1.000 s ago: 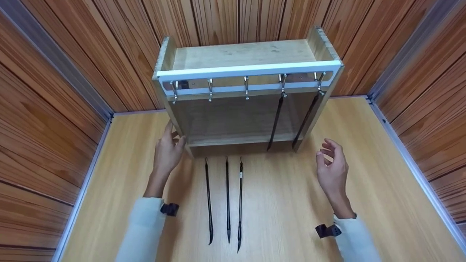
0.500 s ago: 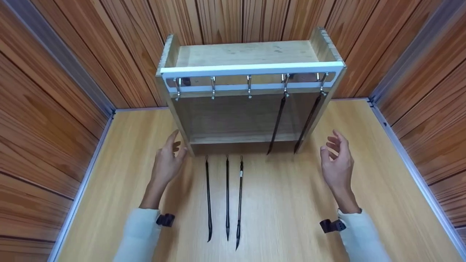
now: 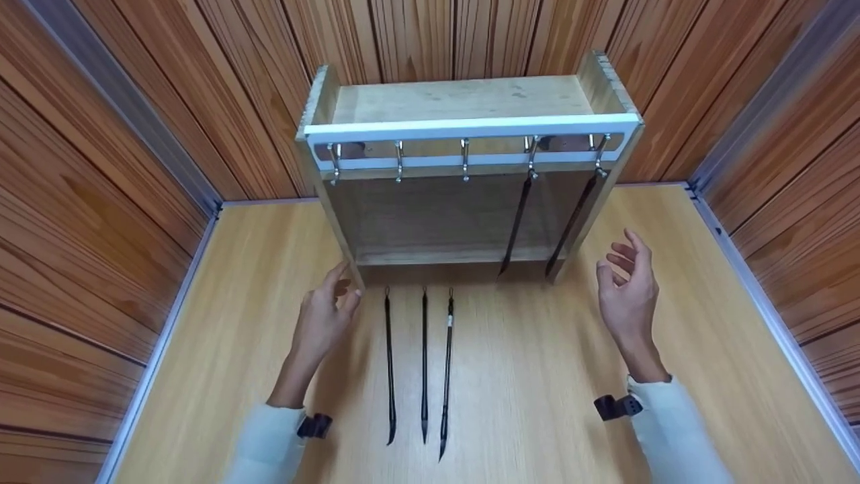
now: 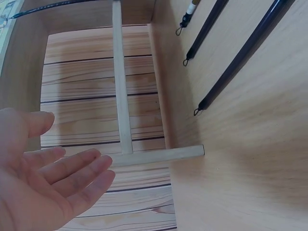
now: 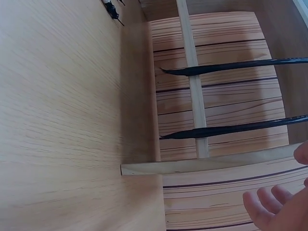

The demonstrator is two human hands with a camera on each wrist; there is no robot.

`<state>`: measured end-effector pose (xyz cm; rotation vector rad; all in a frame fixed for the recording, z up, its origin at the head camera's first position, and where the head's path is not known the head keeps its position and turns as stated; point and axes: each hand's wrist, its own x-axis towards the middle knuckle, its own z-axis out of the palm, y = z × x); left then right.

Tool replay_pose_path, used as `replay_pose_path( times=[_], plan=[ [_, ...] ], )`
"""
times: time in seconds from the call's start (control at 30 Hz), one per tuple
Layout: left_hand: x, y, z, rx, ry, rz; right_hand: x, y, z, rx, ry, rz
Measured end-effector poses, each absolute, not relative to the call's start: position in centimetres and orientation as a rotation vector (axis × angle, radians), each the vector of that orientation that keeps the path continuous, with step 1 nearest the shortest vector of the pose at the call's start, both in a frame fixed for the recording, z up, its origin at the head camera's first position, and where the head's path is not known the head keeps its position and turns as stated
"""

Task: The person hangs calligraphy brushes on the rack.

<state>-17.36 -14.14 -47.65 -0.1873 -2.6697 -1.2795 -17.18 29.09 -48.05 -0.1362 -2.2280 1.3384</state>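
Note:
Three dark calligraphy brushes lie side by side on the table: the left one [image 3: 389, 366], the middle one [image 3: 424, 366] and the right one [image 3: 447, 366], which has a white band. Their cord loops point toward a wooden rack [image 3: 470, 126] with a row of metal hooks. Two more brushes, one at the far right hook [image 3: 574, 222] and one beside it [image 3: 516, 225], hang tips down. My left hand [image 3: 324, 321], fingers loosely bent, is beside the rack's left foot and holds nothing. To the right of the rack, my right hand [image 3: 629, 302] is empty with relaxed fingers.
The rack stands upright on a light wooden table [image 3: 524, 396], against the back wall panels [image 3: 416, 40]. Three of its hooks, from the left hook [image 3: 334, 165] to the middle hook [image 3: 465, 161], carry no brush. Panelled walls close off both sides.
My left hand has come down along the rack's left side toward its foot. My right hand has shifted slightly forward and right. The brushes stay in place; the head view has shifted a little.

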Motion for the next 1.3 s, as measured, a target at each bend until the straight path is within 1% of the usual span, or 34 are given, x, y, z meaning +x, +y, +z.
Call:
replay_pose_path(
  times=[0.67, 1.0, 1.3],
  plan=[
    [-13.9, -13.1, -47.6, -0.186, -2.719, -1.465, -18.9, 29.0, -46.6, -0.103, -2.214, 1.402],
    [-12.4, -12.7, -47.7, -0.151, -2.763, -1.441, -20.5, 29.2, -45.3, -0.066, -2.171, 1.441],
    [-11.3, -13.4, -48.5, -0.122, -2.793, -1.444, -21.7, 28.9, -44.8, -0.038, -2.150, 1.441]
  ],
)
